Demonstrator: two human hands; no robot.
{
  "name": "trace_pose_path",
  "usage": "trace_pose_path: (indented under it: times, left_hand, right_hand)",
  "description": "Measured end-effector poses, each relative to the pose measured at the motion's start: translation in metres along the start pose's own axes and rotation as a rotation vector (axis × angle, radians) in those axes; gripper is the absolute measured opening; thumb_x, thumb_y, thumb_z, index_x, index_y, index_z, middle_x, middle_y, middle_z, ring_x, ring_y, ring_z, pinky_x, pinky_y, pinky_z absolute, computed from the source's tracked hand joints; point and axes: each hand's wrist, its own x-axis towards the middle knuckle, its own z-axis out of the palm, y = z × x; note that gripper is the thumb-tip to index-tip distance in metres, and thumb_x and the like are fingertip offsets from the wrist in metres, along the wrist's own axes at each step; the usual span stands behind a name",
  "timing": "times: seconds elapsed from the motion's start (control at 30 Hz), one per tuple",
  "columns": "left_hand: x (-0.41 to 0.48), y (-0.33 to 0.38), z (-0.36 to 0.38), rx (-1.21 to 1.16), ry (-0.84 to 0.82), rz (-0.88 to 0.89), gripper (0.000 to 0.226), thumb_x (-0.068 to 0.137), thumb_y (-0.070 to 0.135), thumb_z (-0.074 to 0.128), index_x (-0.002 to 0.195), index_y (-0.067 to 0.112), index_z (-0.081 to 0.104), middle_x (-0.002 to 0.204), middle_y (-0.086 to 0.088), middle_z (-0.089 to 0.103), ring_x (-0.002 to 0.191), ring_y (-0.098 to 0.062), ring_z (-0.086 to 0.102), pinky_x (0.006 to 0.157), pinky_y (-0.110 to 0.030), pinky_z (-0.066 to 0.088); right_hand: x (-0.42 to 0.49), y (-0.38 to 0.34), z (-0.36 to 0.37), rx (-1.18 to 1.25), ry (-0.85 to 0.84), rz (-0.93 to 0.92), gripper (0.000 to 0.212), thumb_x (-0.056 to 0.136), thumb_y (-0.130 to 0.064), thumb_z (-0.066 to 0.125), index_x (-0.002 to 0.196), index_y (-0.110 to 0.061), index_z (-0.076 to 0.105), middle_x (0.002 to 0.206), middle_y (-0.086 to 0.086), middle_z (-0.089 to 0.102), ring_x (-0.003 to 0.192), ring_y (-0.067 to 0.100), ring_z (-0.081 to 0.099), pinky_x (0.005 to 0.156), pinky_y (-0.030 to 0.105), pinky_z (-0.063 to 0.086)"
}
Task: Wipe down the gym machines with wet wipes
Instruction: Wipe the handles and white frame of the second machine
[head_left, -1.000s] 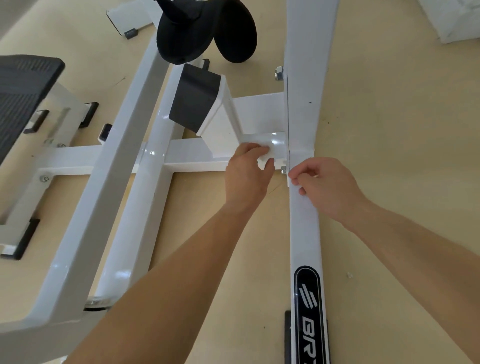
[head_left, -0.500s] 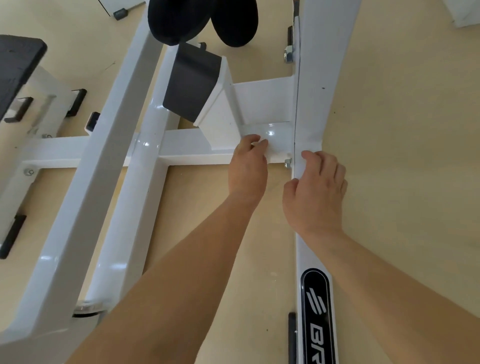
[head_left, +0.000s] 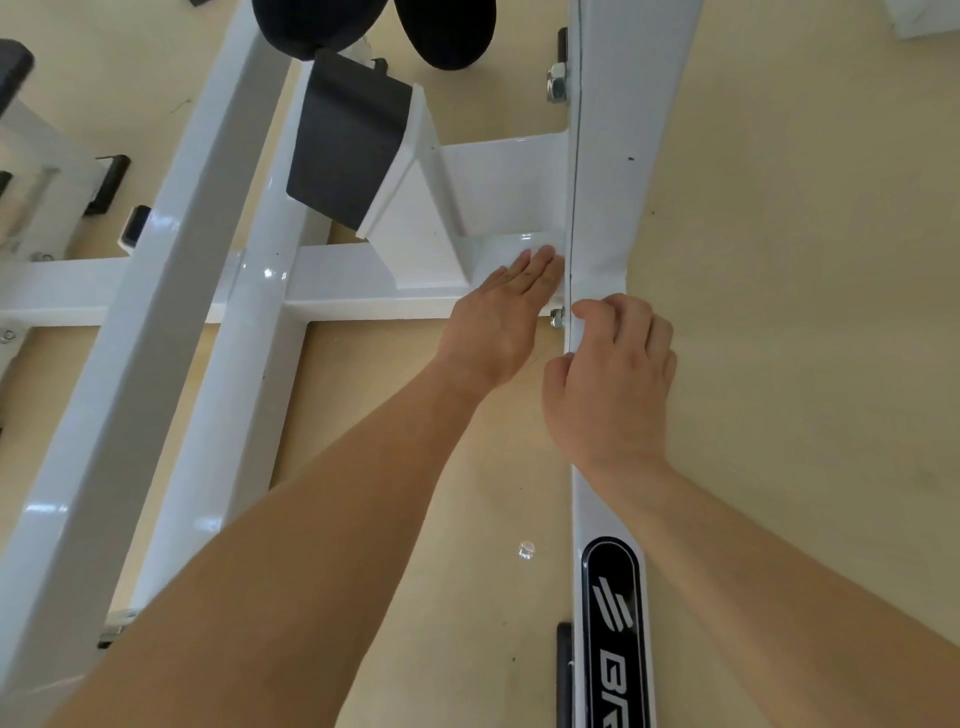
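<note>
Vs 1 s ago: left hand (head_left: 498, 317) was bunched w/ fingers curled on a white wipe at the end of the cross beam (head_left: 363, 286) of the gym machine (head_left: 156, 364). Now the fingers are straight and flat, palm down, tips pushed up to the seam where the beam meets the rail (head_left: 613, 156), so it presses, no curl and no pinch. Wipe can't be seen now: white on white, prob under the palm/fingers, can't confirm. Right hand (head_left: 608, 374) went from a loose knuckle rest on the rail, to flat at 0.5 s ago, to now curled over the rail's left edge, thumb on the side face, gripping it just beside the small bolt (head_left: 557, 317). Looks like a brace, not a wipe. Camera also came in closer; black pad (head_left: 348, 140) is nearer the top. Meaning for the task: the stroke looks to have reached the corner joint, so beam end approx done. Rail, w/ its logo sticker (head_left: 610, 623), and the rest of the frame look still to do, judging by hand position only. Containers: none in view, no wipe pack, bin or bucket, so nothing to report inside any. Small shiny scrap (head_left: 525, 549) lies on the floor (head_left: 779, 312) near the rail; can't tell what it is.
</note>
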Motion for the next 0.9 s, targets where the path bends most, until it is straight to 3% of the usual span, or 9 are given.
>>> trace_pose_path:
  times: [0.1, 0.2, 0.37, 0.5, 0.67, 0.77, 0.9]
  left_hand:
    - [-0.006, -0.009, -0.004, 0.040, 0.008, -0.113, 0.063, 0.101, 0.001, 0.032, 0.159, 0.021, 0.019, 0.167, 0.007, 0.013, 0.153, -0.012, 0.016, 0.115, -0.031, 0.030]
    - [-0.004, 0.002, 0.000, 0.018, 0.059, -0.195, 0.062, 0.099, 0.001, 0.033, 0.157, 0.020, 0.027, 0.166, 0.007, 0.019, 0.151, -0.016, 0.023, 0.106, -0.036, 0.041]
    - [-0.003, 0.008, 0.009, -0.033, 0.135, -0.040, 0.046, 0.099, 0.006, 0.049, 0.144, 0.017, 0.052, 0.154, 0.003, 0.046, 0.142, -0.021, 0.042, 0.103, -0.038, 0.047]
    - [-0.021, -0.007, 0.011, 0.050, 0.329, 0.010, 0.039, 0.090, 0.009, 0.068, 0.129, 0.014, 0.066, 0.137, -0.002, 0.063, 0.125, -0.023, 0.061, 0.084, -0.034, 0.057]
    - [-0.031, -0.006, 0.016, 0.065, 0.408, -0.024, 0.031, 0.096, 0.016, 0.057, 0.125, 0.013, 0.069, 0.132, -0.002, 0.066, 0.122, -0.023, 0.063, 0.079, -0.034, 0.058]
    - [-0.021, -0.001, 0.008, 0.004, 0.423, -0.077, 0.018, 0.092, 0.018, 0.063, 0.104, 0.017, 0.076, 0.113, 0.004, 0.073, 0.100, -0.026, 0.070, 0.066, -0.035, 0.059]
    - [-0.018, 0.015, 0.008, -0.137, 0.349, -0.158, 0.005, 0.084, 0.010, 0.071, 0.080, 0.013, 0.073, 0.088, -0.001, 0.065, 0.060, -0.025, 0.059, 0.046, -0.032, 0.047]
  right_hand:
    - [-0.001, 0.000, 0.001, -0.001, 0.024, -0.011, 0.040, 0.074, -0.009, 0.061, 0.114, -0.014, 0.058, 0.118, 0.008, 0.054, 0.107, 0.034, 0.049, 0.079, 0.041, 0.040]
    - [0.000, 0.001, 0.003, -0.009, 0.030, -0.013, 0.039, 0.075, -0.010, 0.061, 0.114, -0.015, 0.058, 0.118, 0.007, 0.054, 0.107, 0.033, 0.049, 0.080, 0.040, 0.040]
    - [-0.002, 0.003, 0.002, -0.021, 0.016, -0.015, 0.039, 0.076, -0.014, 0.060, 0.115, -0.016, 0.058, 0.120, 0.006, 0.054, 0.108, 0.032, 0.048, 0.083, 0.041, 0.040]
    - [-0.002, 0.004, 0.002, -0.024, 0.017, -0.034, 0.039, 0.076, -0.014, 0.059, 0.115, -0.016, 0.058, 0.120, 0.006, 0.054, 0.108, 0.032, 0.048, 0.084, 0.041, 0.040]
    - [-0.003, 0.003, 0.002, -0.010, 0.019, -0.017, 0.041, 0.075, -0.014, 0.059, 0.115, -0.016, 0.058, 0.121, 0.007, 0.054, 0.110, 0.033, 0.049, 0.085, 0.042, 0.041]
    - [-0.003, 0.002, 0.002, -0.007, 0.025, -0.010, 0.041, 0.074, -0.012, 0.060, 0.115, -0.014, 0.058, 0.121, 0.007, 0.054, 0.109, 0.033, 0.049, 0.085, 0.042, 0.040]
    - [-0.002, 0.003, 0.002, -0.008, 0.016, -0.012, 0.041, 0.076, -0.014, 0.059, 0.116, -0.015, 0.058, 0.122, 0.007, 0.053, 0.111, 0.033, 0.048, 0.086, 0.042, 0.039]
